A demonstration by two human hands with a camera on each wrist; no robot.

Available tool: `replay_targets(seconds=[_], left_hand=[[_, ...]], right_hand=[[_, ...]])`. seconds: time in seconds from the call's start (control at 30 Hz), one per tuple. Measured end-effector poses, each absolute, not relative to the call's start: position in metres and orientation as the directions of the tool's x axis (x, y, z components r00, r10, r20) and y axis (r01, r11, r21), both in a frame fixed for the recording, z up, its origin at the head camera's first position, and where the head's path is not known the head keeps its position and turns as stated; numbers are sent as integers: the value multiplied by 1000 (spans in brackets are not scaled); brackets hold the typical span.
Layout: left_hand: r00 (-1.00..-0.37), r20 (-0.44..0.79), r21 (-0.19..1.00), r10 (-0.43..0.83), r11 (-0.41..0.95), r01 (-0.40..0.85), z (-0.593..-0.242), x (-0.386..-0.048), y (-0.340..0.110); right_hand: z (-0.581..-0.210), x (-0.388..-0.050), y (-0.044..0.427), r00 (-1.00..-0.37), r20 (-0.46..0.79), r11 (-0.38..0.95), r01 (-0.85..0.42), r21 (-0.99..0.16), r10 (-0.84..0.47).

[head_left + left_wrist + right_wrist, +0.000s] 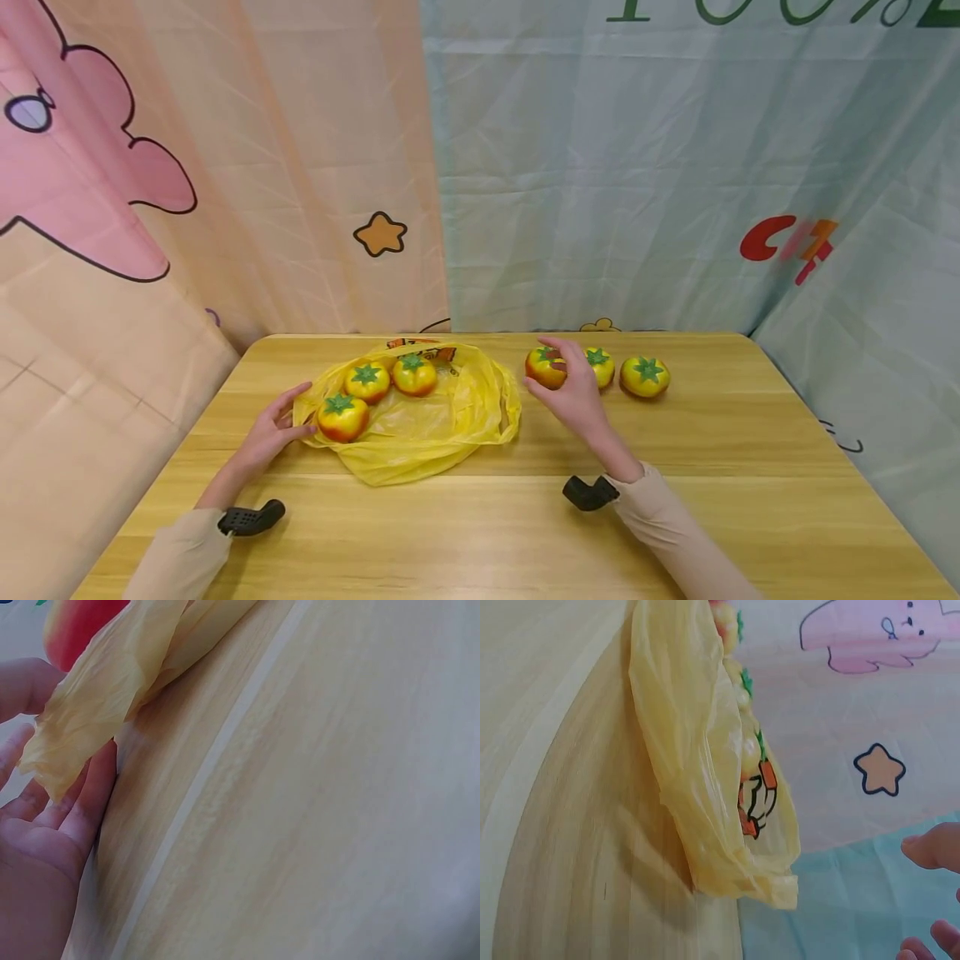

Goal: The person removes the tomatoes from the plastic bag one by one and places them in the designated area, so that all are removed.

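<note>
On the table lies a spread yellow plastic bag [427,462]. In its mouth sit a front tomato [342,419], a middle tomato [367,383] and a back tomato [415,377], yellow and red with green leaf tops. My left hand [268,431] touches the bag's left edge, thumb and fingers spread apart; in the left wrist view the bag's corner [82,727] hangs between them. My right hand [573,392] reaches round another tomato [543,372], thumb and fingers apart; part of it is hidden, so contact is unclear.
Right of that tomato stand a partly hidden tomato [600,367] and a tomato [645,377] at the end of the row. The wooden table [465,533] ends at a printed curtain [570,192] behind. Each wrist wears a black mount.
</note>
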State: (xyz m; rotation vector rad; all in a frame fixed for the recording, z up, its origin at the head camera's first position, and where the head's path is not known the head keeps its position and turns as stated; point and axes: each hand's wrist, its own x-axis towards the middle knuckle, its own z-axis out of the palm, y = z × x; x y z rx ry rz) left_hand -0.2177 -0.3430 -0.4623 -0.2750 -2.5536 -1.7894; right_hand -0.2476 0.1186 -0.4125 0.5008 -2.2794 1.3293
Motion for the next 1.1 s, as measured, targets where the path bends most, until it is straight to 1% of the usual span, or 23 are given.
replay_targets(seconds=[0.2,0.57,0.67,0.83,1.1], left_hand=[[-987,96,928,125,347,134,-463,-217,-344],[-986,112,931,125,334,148,-466,-219,-346],[-986,109,932,125,333,145,-467,-219,-346],[-987,102,929,123,342,138,-466,-218,-346],[-986,106,921,126,361,146,-466,-219,-346]], right_hand=[[-415,-248,96,-821,555,448,-549,-706,-133],[-419,-248,59,-822,527,371,-569,-734,-216],[-418,-248,50,-827,513,363,-562,-743,-230],[-418,-251,35,-812,526,366,-583,-725,-253],[-414,-255,13,-837,472,351,-546,-761,-278]])
